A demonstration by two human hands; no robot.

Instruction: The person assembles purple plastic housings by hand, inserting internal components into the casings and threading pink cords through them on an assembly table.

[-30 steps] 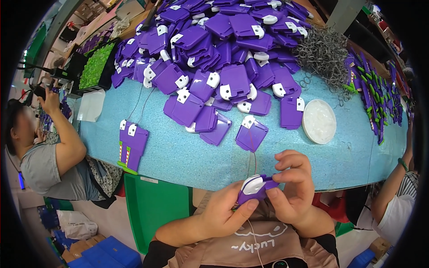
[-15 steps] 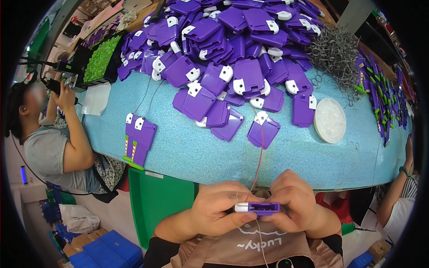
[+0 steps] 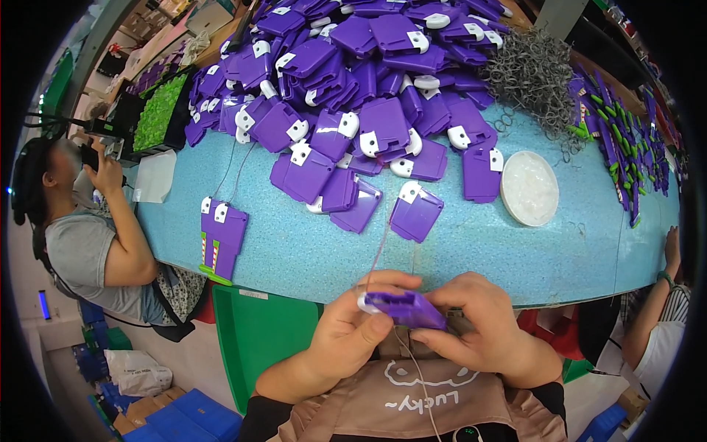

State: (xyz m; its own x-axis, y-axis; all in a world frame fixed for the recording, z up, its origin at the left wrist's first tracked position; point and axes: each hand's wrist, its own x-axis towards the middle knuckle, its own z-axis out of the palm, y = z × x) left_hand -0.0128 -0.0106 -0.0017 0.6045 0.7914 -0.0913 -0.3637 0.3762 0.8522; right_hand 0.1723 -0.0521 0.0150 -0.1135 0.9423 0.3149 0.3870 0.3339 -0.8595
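Below the turquoise speckled table [image 3: 309, 258], at six o'clock, my left hand [image 3: 346, 339] and right hand [image 3: 482, 331] clamp a flat purple plastic piece [image 3: 405, 308] edge-up between fingertips, steadying it against my chest; its thin cord [image 3: 379, 250] trails toward twelve o'clock, to the heaped purple plastic pieces [image 3: 368, 81].

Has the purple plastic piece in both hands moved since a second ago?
Yes. The purple plastic piece has come down and turned edge-on, below the blue table's near edge.

a white plastic bag [image 3: 138, 370] sits on the floor at lower left, beside stacked blue crates [image 3: 193, 412]. a small white label [image 3: 252, 294] is stuck on the green panel [image 3: 258, 339] under the table edge.
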